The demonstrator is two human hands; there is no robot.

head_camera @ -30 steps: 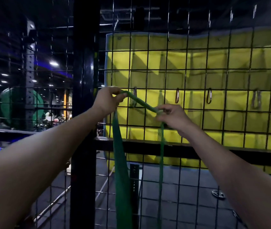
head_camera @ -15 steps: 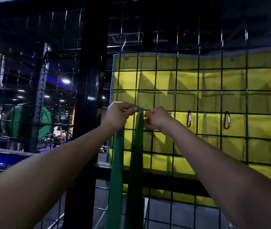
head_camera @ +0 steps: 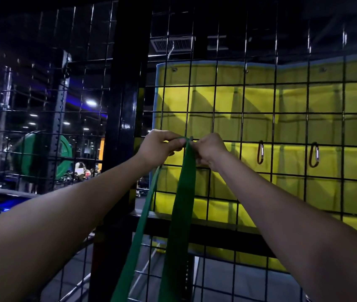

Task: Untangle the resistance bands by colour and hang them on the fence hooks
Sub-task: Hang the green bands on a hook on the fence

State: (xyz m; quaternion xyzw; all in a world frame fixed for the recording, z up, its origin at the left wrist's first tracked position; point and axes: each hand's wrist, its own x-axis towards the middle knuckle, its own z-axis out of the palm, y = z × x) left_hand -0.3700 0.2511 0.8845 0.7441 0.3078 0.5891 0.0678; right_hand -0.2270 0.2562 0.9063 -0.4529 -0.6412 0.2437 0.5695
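Observation:
A green resistance band (head_camera: 179, 205) hangs in two flat strands down the black wire fence (head_camera: 249, 114). Its top loop sits between my two hands, right against the mesh. My left hand (head_camera: 159, 147) pinches the top of the band from the left. My right hand (head_camera: 208, 150) is curled at the band's top from the right, and its fingers hide the hook there. Two empty carabiner hooks (head_camera: 260, 152) (head_camera: 314, 154) hang on the fence further right.
A thick black post (head_camera: 127, 105) stands left of my hands. Behind the mesh hangs a yellow padded mat (head_camera: 282, 101). A dark horizontal rail (head_camera: 216, 232) crosses the fence below. Gym gear and a green disc (head_camera: 40, 158) show far left.
My hands have closed together from about a hand's width apart, bringing the band's top loop up against the fence. The view has tilted upward.

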